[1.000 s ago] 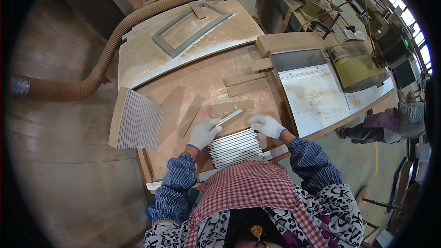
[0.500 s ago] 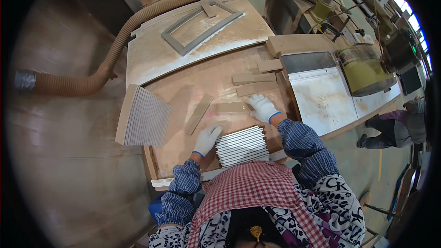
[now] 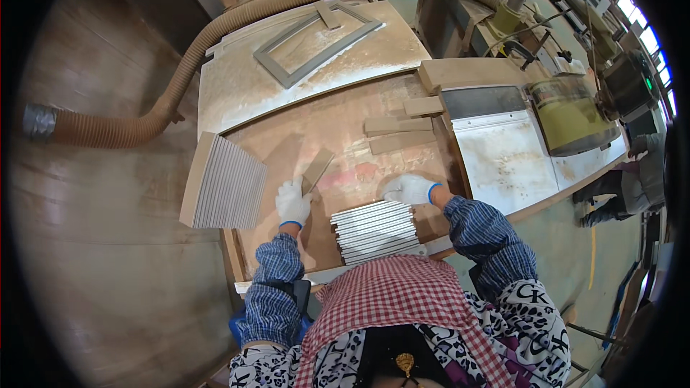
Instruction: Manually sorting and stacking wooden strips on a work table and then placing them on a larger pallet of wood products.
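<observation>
My left hand (image 3: 293,202), in a white glove, has its fingers closed round the near end of a slanting flat brown board strip (image 3: 318,165). My right hand (image 3: 408,190), gloved too, is at the far right edge of a row of pale-edged strips (image 3: 375,231) packed side by side in front of me. Its fingers are bent and drawn together, pointing left; whatever lies under them is hidden. Beyond that hand lie loose brown strips (image 3: 399,125), and one more strip (image 3: 422,105) is close to the wooden block.
A tall stack of boards (image 3: 224,183) stands at the left of the worktable. Behind are a grey frame (image 3: 284,75) on a dusty panel and a ribbed hose (image 3: 194,57). A yellow-green machine (image 3: 571,115) stands right; another person (image 3: 632,187) is beyond it.
My left hand has moved left and away from me onto the slanting strip. My right hand has come nearer, and the strip it was touching no longer lies in its former place.
</observation>
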`<control>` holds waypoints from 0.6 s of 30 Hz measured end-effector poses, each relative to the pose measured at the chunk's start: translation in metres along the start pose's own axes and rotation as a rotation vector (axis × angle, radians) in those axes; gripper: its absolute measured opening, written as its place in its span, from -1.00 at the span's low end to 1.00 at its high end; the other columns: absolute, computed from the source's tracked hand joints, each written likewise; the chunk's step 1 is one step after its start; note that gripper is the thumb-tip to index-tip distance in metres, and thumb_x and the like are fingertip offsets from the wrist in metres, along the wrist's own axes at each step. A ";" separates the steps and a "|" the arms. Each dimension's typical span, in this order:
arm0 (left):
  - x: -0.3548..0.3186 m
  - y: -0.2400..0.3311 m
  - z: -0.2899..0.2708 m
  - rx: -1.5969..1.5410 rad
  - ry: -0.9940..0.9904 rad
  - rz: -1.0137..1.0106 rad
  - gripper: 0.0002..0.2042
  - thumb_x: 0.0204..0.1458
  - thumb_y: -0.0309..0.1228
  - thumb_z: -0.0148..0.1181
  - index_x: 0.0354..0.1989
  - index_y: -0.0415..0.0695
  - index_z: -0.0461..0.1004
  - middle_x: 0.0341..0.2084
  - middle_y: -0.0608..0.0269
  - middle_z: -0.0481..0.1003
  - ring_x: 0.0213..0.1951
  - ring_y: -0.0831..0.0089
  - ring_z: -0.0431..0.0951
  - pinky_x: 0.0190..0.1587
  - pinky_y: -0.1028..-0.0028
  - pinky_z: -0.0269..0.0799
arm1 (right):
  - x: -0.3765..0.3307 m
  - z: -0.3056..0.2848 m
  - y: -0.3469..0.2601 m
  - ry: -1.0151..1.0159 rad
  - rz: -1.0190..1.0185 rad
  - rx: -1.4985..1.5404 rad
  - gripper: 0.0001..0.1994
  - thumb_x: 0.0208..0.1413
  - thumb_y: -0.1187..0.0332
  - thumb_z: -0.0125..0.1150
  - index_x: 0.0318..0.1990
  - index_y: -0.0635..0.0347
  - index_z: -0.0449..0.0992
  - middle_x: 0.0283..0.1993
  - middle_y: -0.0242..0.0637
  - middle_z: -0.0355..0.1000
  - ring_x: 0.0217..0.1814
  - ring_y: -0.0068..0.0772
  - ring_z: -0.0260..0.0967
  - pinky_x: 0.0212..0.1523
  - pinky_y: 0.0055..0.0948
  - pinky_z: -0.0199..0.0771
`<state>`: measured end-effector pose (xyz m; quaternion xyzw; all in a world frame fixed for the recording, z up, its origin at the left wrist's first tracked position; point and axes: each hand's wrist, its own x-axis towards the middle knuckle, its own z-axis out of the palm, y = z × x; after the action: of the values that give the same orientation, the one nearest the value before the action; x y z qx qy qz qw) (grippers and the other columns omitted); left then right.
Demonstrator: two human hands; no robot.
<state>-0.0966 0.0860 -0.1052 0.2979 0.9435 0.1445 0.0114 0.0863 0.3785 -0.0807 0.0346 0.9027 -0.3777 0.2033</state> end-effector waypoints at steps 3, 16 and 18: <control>0.006 -0.001 -0.006 -0.114 -0.141 0.079 -0.46 -0.08 -0.25 0.31 0.14 -0.10 0.42 -0.03 0.02 0.46 0.01 -0.01 0.43 0.07 0.14 0.36 | -0.012 0.001 0.007 0.118 -0.019 0.106 -0.66 0.21 0.12 0.06 -0.05 0.10 0.61 -0.05 -0.05 0.54 -0.01 0.04 0.46 0.02 -0.20 0.44; -0.005 0.056 0.004 -0.680 -0.694 0.259 -0.61 0.26 -0.16 0.01 -0.05 -0.25 0.55 -0.16 0.04 0.58 -0.08 0.22 0.54 0.06 0.38 0.37 | 0.021 -0.056 0.027 0.865 0.064 -0.461 -0.50 0.09 0.15 0.22 0.16 0.16 0.36 0.19 -0.05 0.31 0.27 0.06 0.20 0.25 0.02 0.16; -0.007 0.058 0.008 -0.716 -0.686 0.212 -0.63 0.24 -0.16 0.03 -0.09 -0.23 0.57 -0.17 0.04 0.58 -0.08 0.20 0.54 0.03 0.36 0.39 | 0.040 -0.068 0.045 0.778 0.160 -0.512 -0.48 0.13 0.07 0.16 0.16 0.18 0.36 0.22 0.02 0.31 0.29 0.11 0.19 0.24 0.06 0.15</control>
<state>-0.0575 0.1298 -0.0967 0.3999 0.7414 0.3532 0.4071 0.0364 0.4545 -0.0835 0.1917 0.9704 -0.0851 -0.1198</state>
